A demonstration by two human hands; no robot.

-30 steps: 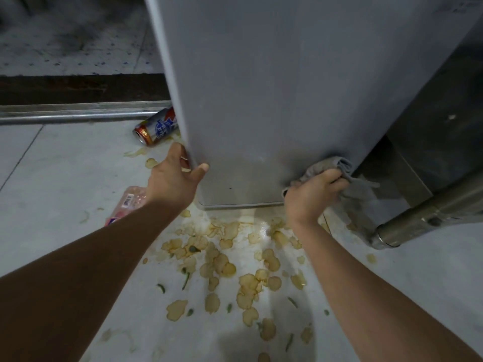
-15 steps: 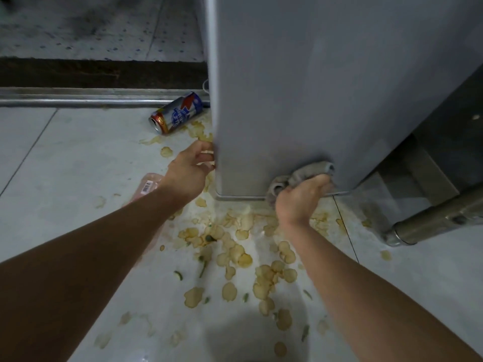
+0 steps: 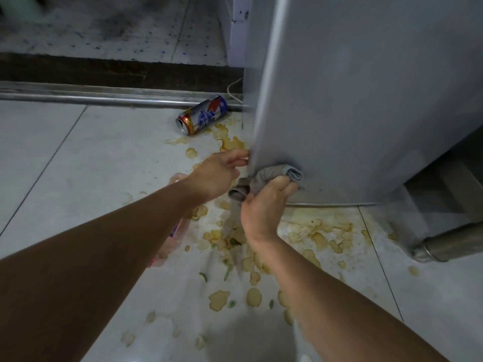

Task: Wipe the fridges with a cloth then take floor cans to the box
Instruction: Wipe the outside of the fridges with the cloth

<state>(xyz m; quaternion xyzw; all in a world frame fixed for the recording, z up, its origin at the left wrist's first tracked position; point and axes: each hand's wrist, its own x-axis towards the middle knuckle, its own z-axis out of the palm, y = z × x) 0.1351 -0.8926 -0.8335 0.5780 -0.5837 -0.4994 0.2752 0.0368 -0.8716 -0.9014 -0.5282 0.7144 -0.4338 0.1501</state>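
A grey fridge [image 3: 366,100] fills the upper right. My right hand [image 3: 264,202] grips a bunched grey cloth [image 3: 271,176] and presses it against the fridge's lower left corner. My left hand [image 3: 219,173] holds the fridge's left edge just beside the cloth, fingertips curled round the edge. A red, silver and blue can [image 3: 202,114] lies on its side on the floor to the left of the fridge, near a metal door rail [image 3: 91,96].
Spilled chips and yellowish stains [image 3: 235,244] cover the tiles in front of the fridge. A pink plastic packet [image 3: 172,239] lies under my left forearm. A metal pipe [image 3: 449,242] sits at the right. A white cord [image 3: 234,90] runs behind the can.
My right hand has wiped the cloth leftward along the fridge's bottom, from its right part to the left corner. My left hand stays on the left edge. The view has shifted left.
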